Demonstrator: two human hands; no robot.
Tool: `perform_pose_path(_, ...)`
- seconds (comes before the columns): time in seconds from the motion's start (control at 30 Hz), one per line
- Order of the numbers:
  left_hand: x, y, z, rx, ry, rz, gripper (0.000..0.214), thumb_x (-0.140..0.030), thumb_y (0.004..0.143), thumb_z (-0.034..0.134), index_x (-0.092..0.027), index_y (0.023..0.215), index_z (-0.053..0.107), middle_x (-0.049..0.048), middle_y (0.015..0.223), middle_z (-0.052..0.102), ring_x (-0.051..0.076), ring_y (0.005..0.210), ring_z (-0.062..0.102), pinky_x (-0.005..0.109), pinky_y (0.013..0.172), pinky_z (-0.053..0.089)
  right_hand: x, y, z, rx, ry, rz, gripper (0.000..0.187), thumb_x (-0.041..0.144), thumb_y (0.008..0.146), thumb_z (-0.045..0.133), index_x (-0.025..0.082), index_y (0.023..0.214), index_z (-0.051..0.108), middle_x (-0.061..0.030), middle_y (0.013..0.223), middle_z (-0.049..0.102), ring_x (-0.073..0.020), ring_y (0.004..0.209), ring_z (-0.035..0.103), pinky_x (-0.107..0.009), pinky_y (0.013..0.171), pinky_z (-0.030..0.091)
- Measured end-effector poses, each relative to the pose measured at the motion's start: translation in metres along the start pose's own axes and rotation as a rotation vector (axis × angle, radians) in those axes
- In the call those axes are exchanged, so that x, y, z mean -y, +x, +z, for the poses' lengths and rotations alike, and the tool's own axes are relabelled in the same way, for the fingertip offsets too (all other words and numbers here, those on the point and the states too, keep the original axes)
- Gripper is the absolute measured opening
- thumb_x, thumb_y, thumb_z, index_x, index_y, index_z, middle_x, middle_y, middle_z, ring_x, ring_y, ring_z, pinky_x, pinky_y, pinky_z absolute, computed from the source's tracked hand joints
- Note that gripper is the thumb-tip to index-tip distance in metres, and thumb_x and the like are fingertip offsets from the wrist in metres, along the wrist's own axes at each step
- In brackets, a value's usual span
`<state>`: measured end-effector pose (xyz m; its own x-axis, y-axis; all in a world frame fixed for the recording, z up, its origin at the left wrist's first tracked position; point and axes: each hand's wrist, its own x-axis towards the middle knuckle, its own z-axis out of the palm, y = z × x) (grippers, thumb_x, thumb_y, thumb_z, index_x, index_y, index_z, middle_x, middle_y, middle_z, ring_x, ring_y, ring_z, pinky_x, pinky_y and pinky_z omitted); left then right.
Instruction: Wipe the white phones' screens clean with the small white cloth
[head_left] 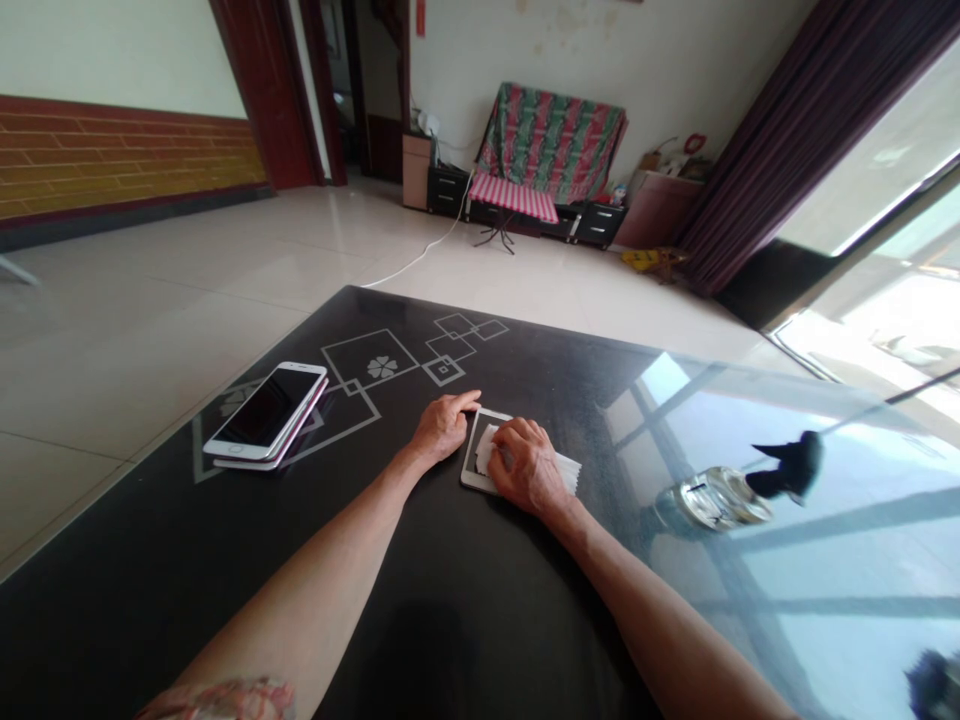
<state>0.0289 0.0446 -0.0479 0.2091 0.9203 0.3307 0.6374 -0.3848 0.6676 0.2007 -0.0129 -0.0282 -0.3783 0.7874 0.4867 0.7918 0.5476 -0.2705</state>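
A white-framed smartphone lies flat on the glossy black table, partly covered by my right hand. My left hand rests at its upper left edge, fingers curled in and the index finger stretched along the far end. My right hand presses a folded white tissue onto the screen, its fingers bent around it. Part of the tissue sticks out on the right, under the palm. Off to the left, a stack of phones has a white one with a black screen on top.
On the right of the table a clear spray bottle with a black nozzle lies or leans, seen at a slant. A dark object shows at the lower right corner. Farther off stand a striped small table and a cloth-covered item.
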Motion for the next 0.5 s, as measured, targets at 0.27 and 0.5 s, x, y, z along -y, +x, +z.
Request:
perform_pose_path(0.27,0.002,0.0,0.002,-0.006,0.002,-0.008,0.054,-0.003,0.075,0.041,-0.022,0.122,0.06,-0.0041,0.103,0.073,0.014,0.108,0.061,0.028,0.1,0.046,0.007,-0.002,0.002,0.032,0.054,-0.059,0.01,0.013,0.075,0.054,0.02,0.079,0.059,-0.0055,0.083,0.06,-0.0205,0.08,0.052,-0.035,0.078,0.042)
perform_pose_path(0.5,0.004,0.0,0.003,-0.016,-0.003,0.019,0.053,-0.003,0.076,0.041,-0.02,0.123,0.059,-0.0028,0.102,0.074,0.015,0.106,0.061,0.03,0.1,0.045,-0.015,0.004,0.004,-0.071,-0.021,0.068,0.011,0.014,0.081,0.054,0.02,0.082,0.063,-0.0073,0.091,0.064,-0.0212,0.082,0.055,-0.036,0.079,0.044)
